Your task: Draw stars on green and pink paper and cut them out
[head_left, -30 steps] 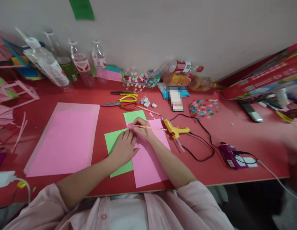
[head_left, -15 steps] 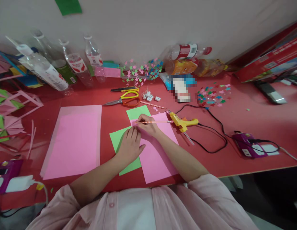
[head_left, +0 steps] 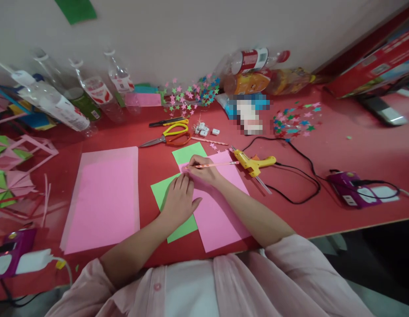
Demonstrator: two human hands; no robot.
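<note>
A pink paper sheet [head_left: 217,211] lies on the red table [head_left: 323,211], partly over a green sheet [head_left: 165,193]. My right hand [head_left: 204,172] is closed on a thin pink pencil [head_left: 220,164] whose tip rests at the sheet's top left corner. My left hand [head_left: 180,200] lies flat with fingers stretched out, pressing the pink and green sheets down beside the pencil tip. A second green piece [head_left: 188,153] peeks out above the pink sheet.
A yellow glue gun [head_left: 253,163] with a black cable lies right of my hands. Scissors [head_left: 168,138], a large pink sheet stack [head_left: 104,198], plastic bottles [head_left: 92,94], paper stars [head_left: 295,123], purple power strips [head_left: 351,193] and paper frames [head_left: 16,154] surround the spot.
The camera has shifted left and tilted. My right hand has turned the pencil slightly and keeps its tip at the sheet's corner; my left hand stays pressed on the paper.
</note>
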